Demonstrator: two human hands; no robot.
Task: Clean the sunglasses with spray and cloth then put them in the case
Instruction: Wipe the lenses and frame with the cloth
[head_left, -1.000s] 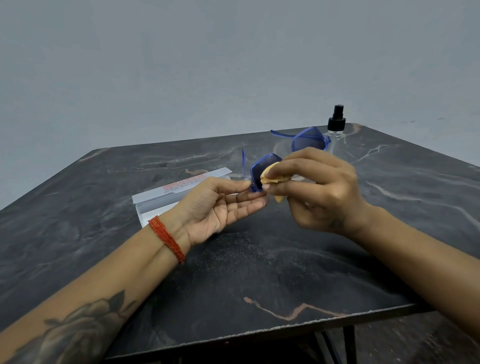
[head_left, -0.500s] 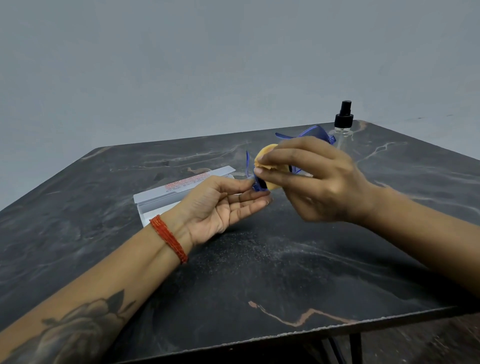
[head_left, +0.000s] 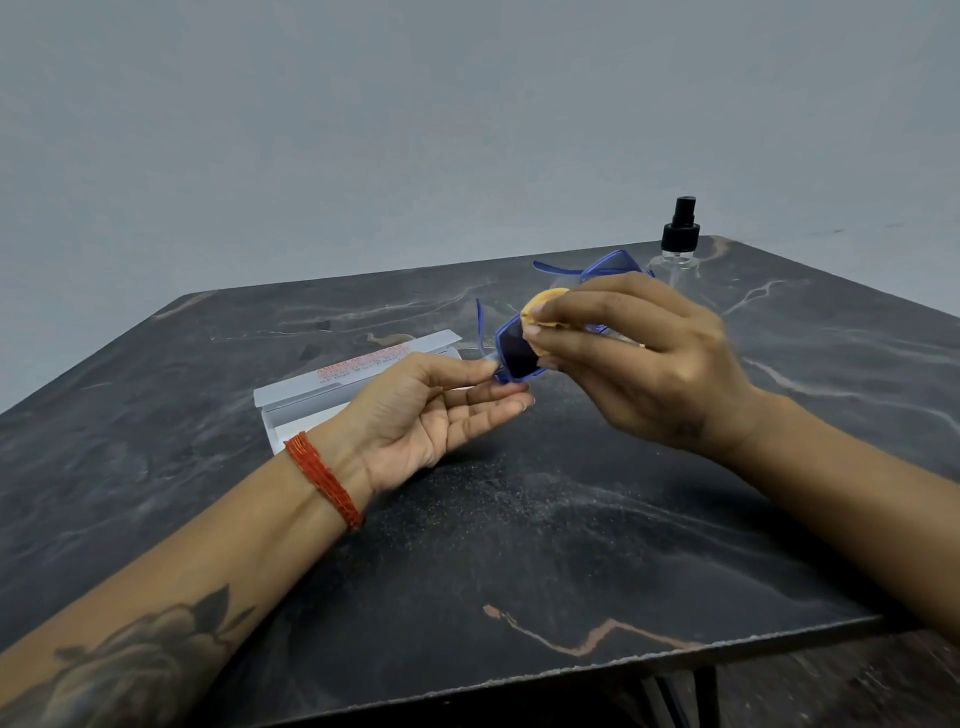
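Blue-framed sunglasses (head_left: 515, 353) with dark lenses hang above the middle of the table, arms unfolded and pointing away. My left hand (head_left: 436, 410), palm up, pinches the frame's near corner with thumb and fingertips. My right hand (head_left: 639, 364) pinches a small yellow cloth (head_left: 545, 304) against the upper edge of the near lens; the far lens is mostly hidden behind its fingers. A white cardboard case (head_left: 332, 384) with red print lies open on the table behind my left hand. A clear spray bottle (head_left: 679, 244) with a black pump stands at the far right.
The dark marble-patterned table (head_left: 545, 545) ends in a front edge near the bottom of view and a right edge beyond the bottle. A plain grey wall rises behind. A red thread band circles my left wrist.
My right hand has slid the yellow cloth up along the near lens, from its lower part to its top edge. The left hand keeps its hold on the frame.
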